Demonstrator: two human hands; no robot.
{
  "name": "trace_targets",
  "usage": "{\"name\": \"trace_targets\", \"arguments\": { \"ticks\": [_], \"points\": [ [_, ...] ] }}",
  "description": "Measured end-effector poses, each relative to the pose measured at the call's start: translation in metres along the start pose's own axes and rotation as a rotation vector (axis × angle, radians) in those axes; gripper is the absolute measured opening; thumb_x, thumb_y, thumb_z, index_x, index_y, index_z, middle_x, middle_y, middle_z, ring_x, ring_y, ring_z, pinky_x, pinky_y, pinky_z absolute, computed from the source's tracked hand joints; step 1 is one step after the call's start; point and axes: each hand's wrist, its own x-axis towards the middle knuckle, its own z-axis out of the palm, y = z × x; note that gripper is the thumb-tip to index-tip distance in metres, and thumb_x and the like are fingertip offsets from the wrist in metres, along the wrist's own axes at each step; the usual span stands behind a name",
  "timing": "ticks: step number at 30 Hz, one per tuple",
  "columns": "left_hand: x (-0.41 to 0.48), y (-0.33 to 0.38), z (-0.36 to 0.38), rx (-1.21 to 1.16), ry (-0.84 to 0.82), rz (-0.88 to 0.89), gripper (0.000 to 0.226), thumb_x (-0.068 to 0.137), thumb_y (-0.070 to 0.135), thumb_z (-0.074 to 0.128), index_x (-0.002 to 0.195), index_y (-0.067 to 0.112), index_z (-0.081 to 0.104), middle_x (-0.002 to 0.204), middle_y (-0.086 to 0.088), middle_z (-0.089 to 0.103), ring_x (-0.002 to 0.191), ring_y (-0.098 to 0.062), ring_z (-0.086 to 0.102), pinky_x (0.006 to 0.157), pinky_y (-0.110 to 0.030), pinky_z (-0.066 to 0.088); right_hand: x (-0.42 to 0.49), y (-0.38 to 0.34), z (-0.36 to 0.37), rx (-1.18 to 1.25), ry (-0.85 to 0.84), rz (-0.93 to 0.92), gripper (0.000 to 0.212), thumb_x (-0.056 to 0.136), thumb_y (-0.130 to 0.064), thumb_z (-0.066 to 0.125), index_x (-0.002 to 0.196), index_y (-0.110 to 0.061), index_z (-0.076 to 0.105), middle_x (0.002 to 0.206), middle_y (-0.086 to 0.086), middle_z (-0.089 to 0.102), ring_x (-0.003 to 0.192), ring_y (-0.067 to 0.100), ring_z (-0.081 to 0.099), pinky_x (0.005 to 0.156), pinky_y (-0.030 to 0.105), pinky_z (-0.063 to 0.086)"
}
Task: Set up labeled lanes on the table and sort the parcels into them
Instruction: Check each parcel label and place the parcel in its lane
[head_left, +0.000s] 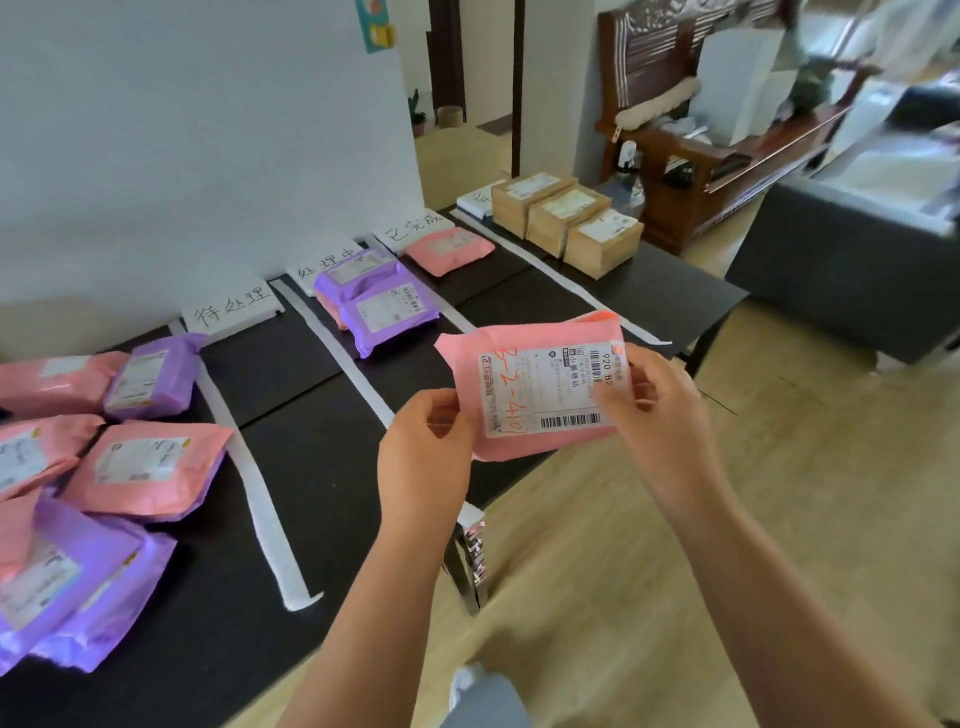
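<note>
Layout: table (311, 467) is split by white strips (265, 509) into lanes, each headed by a handwritten sign (234, 312). The pile (145, 467) of pink and purple mailers lies left of the first strip and is cut off by the frame edge, so the count is unknown. Three boxes (566, 218) sit in the far lane and cover most of the far sign (475, 200), which I can't read. Two purple mailers (384, 306) lie below the second sign, stacked on something pink I can't identify. One pink mailer (449, 252) lies below the third sign. The parcel (467, 358) is a pink poly mailer, held in the air over the table's near edge in front of the middle lanes, print side up. Judgement: light, soft and floppy, with slick film. Contents look flat and probably aren't fragile, but I can't confirm. Best hold is a pinch at the two short edges, as now, with a flat palm under it for set-down. Left hand (423, 447) pinches the left edge, thumb on top and fingers curled under. Right hand (660, 415) pinches the right edge, thumb on the shipping label (550, 389), hiding part of the print. The fingertips under the parcel are hidden. The red handwriting looks like digits, but it runs sideways and I'm not sure of it. I can't tell from here which lane it belongs to.
</note>
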Motion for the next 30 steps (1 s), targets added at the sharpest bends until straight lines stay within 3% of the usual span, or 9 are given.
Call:
{"name": "trace_targets", "arguments": {
  "ticks": [7, 12, 17, 21, 25, 30],
  "points": [
    [0.065, 0.02, 0.055, -0.027, -0.049, -0.022, 0.012, 0.095, 0.032, 0.063, 0.106, 0.032, 0.06, 0.089, 0.023, 0.06, 0.082, 0.006, 0.057, 0.062, -0.01, 0.039, 0.076, 0.013, -0.012, 0.037, 0.008, 0.05, 0.021, 0.097, -0.02, 0.06, 0.116, -0.03, 0.059, 0.101, -0.021, 0.063, 0.093, -0.004, 0.062, 0.061, 0.01, 0.05],
    [0.139, 0.034, 0.092, -0.019, -0.056, -0.074, 0.026, 0.094, 0.03, 0.064, 0.119, 0.026, 0.062, 0.107, 0.014, 0.065, 0.095, -0.004, 0.062, 0.069, -0.013, 0.043, 0.16, 0.017, -0.004, -0.059, -0.01, 0.073, 0.03, 0.099, -0.023, 0.057, 0.129, -0.028, 0.057, 0.115, -0.011, 0.063, 0.091, -0.003, 0.058, 0.06, 0.012, 0.044],
    [0.199, 0.049, 0.119, -0.034, -0.05, -0.103, 0.017, 0.095, 0.026, 0.063, 0.111, 0.026, 0.062, 0.11, 0.008, 0.067, 0.098, -0.011, 0.065, 0.087, -0.028, 0.053, 0.226, 0.023, 0.007, -0.056, -0.038, 0.111, 0.038, 0.1, -0.022, 0.056, 0.137, -0.028, 0.053, 0.12, -0.011, 0.062, 0.096, 0.001, 0.059, 0.054, 0.011, 0.042],
    [0.229, 0.052, 0.139, -0.026, -0.049, -0.13, 0.025, 0.094, 0.027, 0.064, 0.119, 0.024, 0.063, 0.11, 0.01, 0.064, 0.097, -0.008, 0.063, 0.077, -0.019, 0.049, 0.265, 0.037, 0.017, -0.045, -0.079, 0.155, 0.042, 0.098, -0.018, 0.058, 0.138, -0.027, 0.05, 0.105, -0.018, 0.058, 0.082, -0.008, 0.055, 0.047, 0.006, 0.043],
    [0.266, 0.052, 0.16, -0.013, -0.012, -0.181, 0.03, 0.095, 0.027, 0.063, 0.124, 0.023, 0.061, 0.114, 0.009, 0.065, 0.096, -0.006, 0.06, 0.067, -0.013, 0.042, 0.322, 0.052, 0.034, -0.104, -0.176, 0.152, 0.043, 0.097, -0.021, 0.061, 0.137, -0.031, 0.051, 0.104, -0.021, 0.058, 0.08, -0.008, 0.056, 0.044, 0.009, 0.043],
    [0.309, 0.05, 0.19, 0.019, 0.078, -0.286, 0.035, 0.096, 0.027, 0.061, 0.13, 0.023, 0.06, 0.119, 0.007, 0.066, 0.088, -0.002, 0.057, 0.061, -0.012, 0.038, 0.394, 0.072, 0.056, -0.155, -0.392, 0.079, 0.044, 0.096, -0.022, 0.061, 0.138, -0.034, 0.051, 0.119, -0.016, 0.064, 0.095, -0.002, 0.06, 0.064, 0.014, 0.045]
  ]
}}
